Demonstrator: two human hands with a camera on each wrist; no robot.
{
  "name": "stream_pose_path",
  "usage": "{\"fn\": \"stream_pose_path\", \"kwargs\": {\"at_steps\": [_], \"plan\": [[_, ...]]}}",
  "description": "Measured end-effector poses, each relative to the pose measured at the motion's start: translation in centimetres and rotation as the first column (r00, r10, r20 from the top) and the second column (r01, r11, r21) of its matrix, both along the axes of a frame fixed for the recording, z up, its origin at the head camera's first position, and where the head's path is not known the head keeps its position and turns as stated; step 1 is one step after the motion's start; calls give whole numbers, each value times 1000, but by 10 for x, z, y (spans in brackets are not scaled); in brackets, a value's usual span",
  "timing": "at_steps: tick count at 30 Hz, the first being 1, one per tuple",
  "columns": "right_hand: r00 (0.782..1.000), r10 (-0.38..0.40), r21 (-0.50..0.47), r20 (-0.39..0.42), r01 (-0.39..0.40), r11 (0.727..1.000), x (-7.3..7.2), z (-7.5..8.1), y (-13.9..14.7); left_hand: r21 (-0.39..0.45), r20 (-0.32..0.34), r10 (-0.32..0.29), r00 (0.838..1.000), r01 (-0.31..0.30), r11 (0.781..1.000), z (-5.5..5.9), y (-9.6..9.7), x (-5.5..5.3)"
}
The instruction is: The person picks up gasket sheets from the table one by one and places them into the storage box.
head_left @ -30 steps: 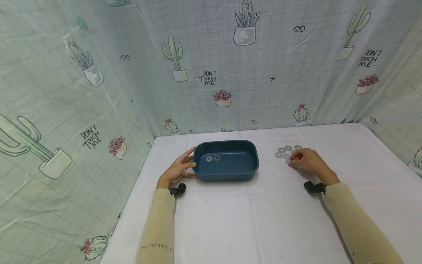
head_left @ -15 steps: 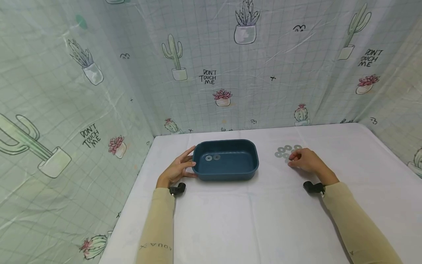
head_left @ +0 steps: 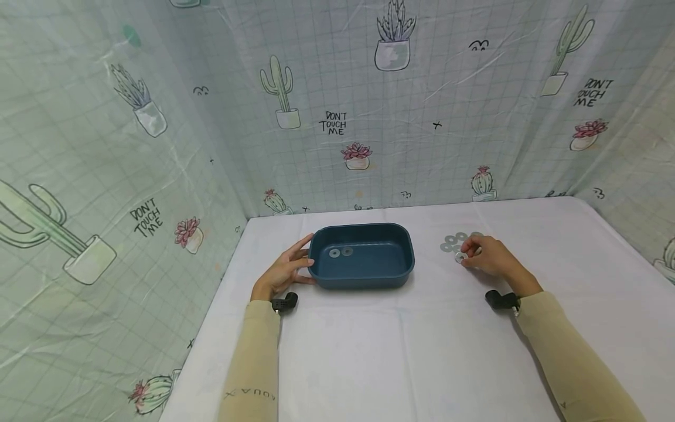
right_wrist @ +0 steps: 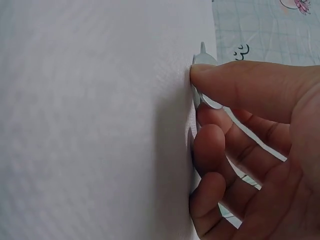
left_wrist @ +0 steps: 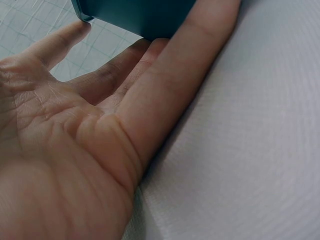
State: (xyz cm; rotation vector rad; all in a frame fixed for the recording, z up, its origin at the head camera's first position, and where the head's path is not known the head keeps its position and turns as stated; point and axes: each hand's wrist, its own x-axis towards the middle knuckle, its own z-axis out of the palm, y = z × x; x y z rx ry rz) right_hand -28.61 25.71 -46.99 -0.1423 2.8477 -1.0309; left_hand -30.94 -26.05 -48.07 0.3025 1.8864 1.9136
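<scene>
A dark blue rectangular tray (head_left: 377,262) sits at the middle of the table, with two flat metal washers (head_left: 334,253) lying inside near its left end. My left hand (head_left: 287,268) rests against that left end, fingers spread and fairly straight; the left wrist view shows fingertips on the tray's wall (left_wrist: 140,17). Off to the right, my right hand (head_left: 493,258) pinches a washer (head_left: 460,257) at the near side of a small group of washers (head_left: 450,240). In the right wrist view that washer (right_wrist: 211,102) stands tilted under the thumb, its other fingers curled low beside the cloth.
White cloth (head_left: 358,351) covers the table. A hanging sheet printed with cactus drawings (head_left: 337,170) stands close behind its far edge and along the left side. Each wrist carries a small black camera (head_left: 285,302).
My right fingers have lifted one edge of the near washer, so it shows tilted and brighter between them. The left hand and the tray have stayed in place.
</scene>
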Motion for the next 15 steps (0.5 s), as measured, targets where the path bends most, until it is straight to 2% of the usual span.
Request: {"fn": "stream_pose_path", "kwargs": {"at_steps": [7, 15], "plan": [[998, 50, 9, -31, -50, 999, -1, 1, 1, 0, -1, 2, 1000, -2, 1000, 0, 0, 0], [998, 56, -41, 17, -56, 998, 0, 2, 5, 0, -3, 8, 1000, -8, 1000, 0, 0, 1]]}}
